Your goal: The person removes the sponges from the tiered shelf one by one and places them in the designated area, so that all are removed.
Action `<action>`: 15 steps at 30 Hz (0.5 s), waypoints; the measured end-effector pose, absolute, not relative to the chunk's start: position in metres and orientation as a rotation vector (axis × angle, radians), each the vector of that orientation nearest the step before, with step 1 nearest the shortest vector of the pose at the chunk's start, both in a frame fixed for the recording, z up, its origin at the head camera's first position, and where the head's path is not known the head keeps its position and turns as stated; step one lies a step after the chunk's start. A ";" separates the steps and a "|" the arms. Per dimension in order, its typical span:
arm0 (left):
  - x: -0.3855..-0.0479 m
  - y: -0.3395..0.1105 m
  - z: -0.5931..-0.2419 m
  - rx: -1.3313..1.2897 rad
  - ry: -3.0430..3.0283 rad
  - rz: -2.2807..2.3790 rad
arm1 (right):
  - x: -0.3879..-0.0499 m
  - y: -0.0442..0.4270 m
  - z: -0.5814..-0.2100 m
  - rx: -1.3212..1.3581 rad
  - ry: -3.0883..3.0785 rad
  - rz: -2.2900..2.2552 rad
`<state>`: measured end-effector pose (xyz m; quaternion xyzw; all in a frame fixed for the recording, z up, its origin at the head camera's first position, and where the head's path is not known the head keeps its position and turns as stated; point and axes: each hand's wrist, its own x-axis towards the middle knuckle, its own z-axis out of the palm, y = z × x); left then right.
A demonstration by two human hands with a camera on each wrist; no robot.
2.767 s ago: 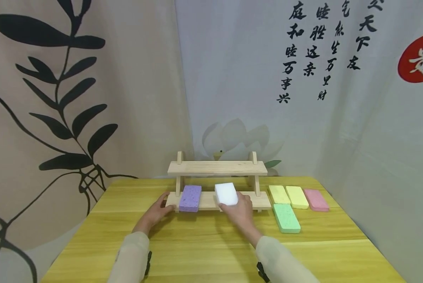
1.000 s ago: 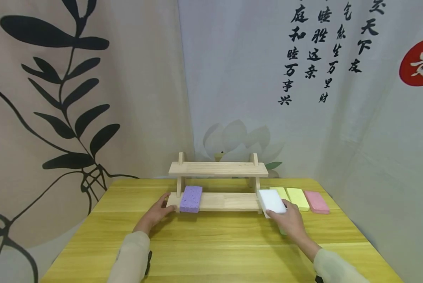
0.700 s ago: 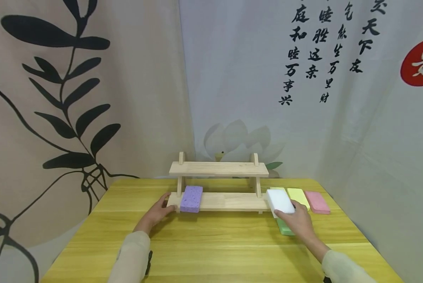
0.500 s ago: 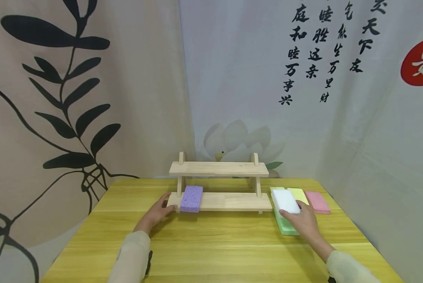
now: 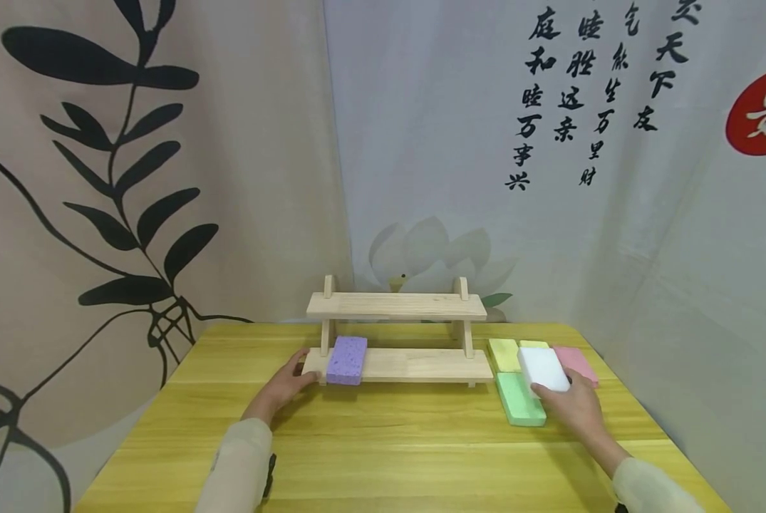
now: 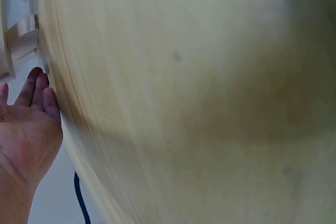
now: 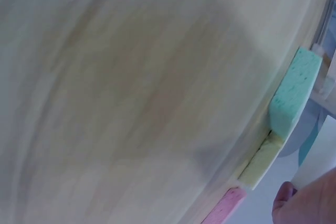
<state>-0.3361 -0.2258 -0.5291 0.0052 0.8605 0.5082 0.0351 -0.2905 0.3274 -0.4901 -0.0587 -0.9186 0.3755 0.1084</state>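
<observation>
My right hand (image 5: 576, 407) grips a white sponge (image 5: 543, 368) by its sides, above the right yellow sponge (image 5: 534, 344) and beside the green one (image 5: 521, 400). In the right wrist view the white sponge (image 7: 317, 153) is partly cut off by the edge, with the hand (image 7: 310, 202) below it. My left hand (image 5: 283, 388) touches the left end of the wooden shelf's lower board (image 5: 415, 365), thumb in front. A purple sponge (image 5: 347, 360) lies on that board near this hand. The left wrist view shows the left hand (image 6: 31, 129) with fingers extended beside the shelf (image 6: 22, 38).
Another yellow sponge (image 5: 504, 354) lies right of the shelf, and a pink sponge (image 5: 578, 363) lies behind the right hand. The shelf's upper board (image 5: 395, 306) stands above the lower one. Behind the wooden table (image 5: 370, 442) hangs a printed curtain (image 5: 261, 178).
My right hand has carried the white sponge from the shelf's lower board to the right, past the left yellow sponge. The left hand stays at the shelf's end.
</observation>
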 end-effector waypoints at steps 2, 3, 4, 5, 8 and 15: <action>-0.336 -0.226 -0.529 0.004 2.642 1.556 | -0.291 0.334 -0.492 -0.177 -2.701 1.094; -0.336 -0.226 -0.529 0.000 2.644 1.551 | -0.291 0.337 -0.493 -0.178 -2.699 1.092; -0.336 -0.226 -0.529 -0.002 2.647 1.547 | -0.291 0.339 -0.494 -0.180 -2.699 1.091; -0.336 -0.226 -0.529 -0.010 2.647 1.545 | -0.291 0.342 -0.496 -0.181 -2.698 1.085; -0.337 -0.226 -0.529 -0.017 2.646 1.544 | -0.289 0.349 -0.500 -0.177 -2.699 1.062; -0.339 -0.225 -0.531 -0.019 2.651 1.536 | -0.281 0.363 -0.507 -0.129 -2.733 1.053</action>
